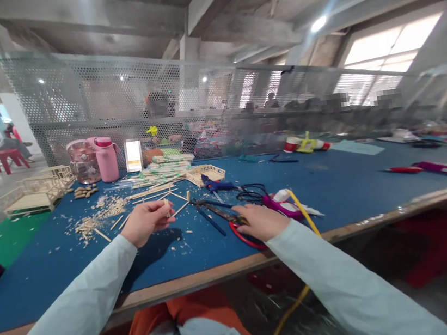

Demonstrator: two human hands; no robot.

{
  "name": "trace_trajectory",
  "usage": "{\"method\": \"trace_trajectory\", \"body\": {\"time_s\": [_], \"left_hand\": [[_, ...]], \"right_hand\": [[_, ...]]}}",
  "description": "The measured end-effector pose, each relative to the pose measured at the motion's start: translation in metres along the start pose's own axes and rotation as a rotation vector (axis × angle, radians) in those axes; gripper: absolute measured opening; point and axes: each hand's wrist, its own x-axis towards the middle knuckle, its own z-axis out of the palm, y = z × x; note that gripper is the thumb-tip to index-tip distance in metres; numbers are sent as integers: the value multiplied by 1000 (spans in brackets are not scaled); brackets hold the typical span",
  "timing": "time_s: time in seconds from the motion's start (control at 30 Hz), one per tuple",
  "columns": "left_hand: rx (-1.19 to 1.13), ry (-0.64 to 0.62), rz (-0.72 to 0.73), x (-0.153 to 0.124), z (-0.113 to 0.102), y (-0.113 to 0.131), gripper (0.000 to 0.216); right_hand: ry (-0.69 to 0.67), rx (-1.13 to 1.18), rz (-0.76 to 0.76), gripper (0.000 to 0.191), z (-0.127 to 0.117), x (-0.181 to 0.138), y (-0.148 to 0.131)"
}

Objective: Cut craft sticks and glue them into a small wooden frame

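Note:
My left hand (147, 221) is closed in a pinch on a short piece of pale wooden stick (167, 207), held just above the table. My right hand (261, 220) has its fingers curled over the handles of red-handled scissors (244, 238), which lie on the blue table top with their blades pointing away to the left. Blue-handled pliers (211, 221) rest beside the blades. Loose thin sticks (180, 210) lie between the two hands. A blue glue gun (216, 185) sits just beyond the scissors, and a purple tool (280, 206) with a yellow cord is right of my right hand.
Wood scraps (104, 213) and bundled sticks (166, 169) spread across the left. Small wooden frames (32, 199) stand at the far left, near a pink bottle (107, 159). A mesh partition (111, 100) rises behind. A purple-handled knife (440, 167) lies right.

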Motion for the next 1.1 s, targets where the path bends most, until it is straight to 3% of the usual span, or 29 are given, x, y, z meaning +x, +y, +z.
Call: {"method": "trace_trajectory", "body": {"time_s": [0.13,0.37,0.6,0.77,0.83,0.9,1.1], "left_hand": [[6,-8,-8,1,0,-2,50],[35,-25,-45,3,-2,-4,48],[53,-50,-49,1,2,-3,48],[87,-82,-27,0,5,-4,46],[116,-80,9,-1,6,-3,42],[153,-72,56,-3,7,-2,36],[158,-95,222,-5,10,-1,22]], "right_hand": [[-4,57,-114,46,8,-10,16],[26,167,-128,48,9,-7,16],[1,388,-40,49,-9,-36,23],[285,451,-305,48,-8,-28,-15],[378,445,-376,40,-6,-18,-37],[407,415,-385,34,-5,-9,-56],[346,278,-360,49,-13,0,-78]]}}
